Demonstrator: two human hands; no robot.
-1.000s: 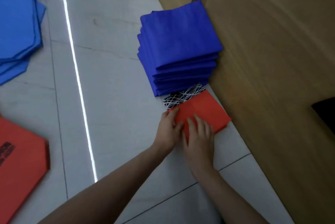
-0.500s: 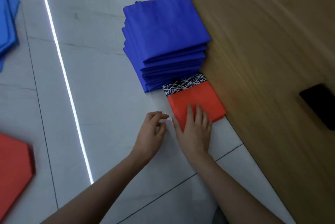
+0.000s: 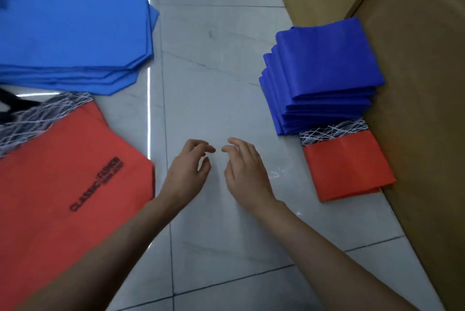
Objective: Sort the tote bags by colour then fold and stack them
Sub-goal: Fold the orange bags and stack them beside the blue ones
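Both hands hang empty over the pale marble floor (image 3: 214,71). The left hand (image 3: 187,169) and the right hand (image 3: 245,172) sit close together with fingers loosely curled and fingertips almost meeting. Whether they touch the tiles I cannot tell.

To their right lies the folded red tote bag (image 3: 347,169), a neat rectangle. Its black-and-white scribble-patterned band faces away from the person, and a crease runs down its red face. It rests on the floor against the wooden panel (image 3: 427,109), just in front of the stack of folded dark blue tote bags (image 3: 324,66), and the band touches the foot of that stack. The stack's folded edges are fanned out a little toward the left.

On the left an unfolded red tote bag (image 3: 63,185) lies flat. It has black lettering that reads CLASSIC, the same scribble band at the top and a black handle (image 3: 10,104). Beyond it sits a pile of unfolded lighter blue tote bags (image 3: 73,28).

Half a second ago the right hand lay flat on the folded red bag, with the left hand just beside its corner. Now both hands are off it and well to its left. The view has swung left, so the flat red bag and the lighter blue pile fill much more of the frame. The folded bag and the dark blue stack lie as they did.
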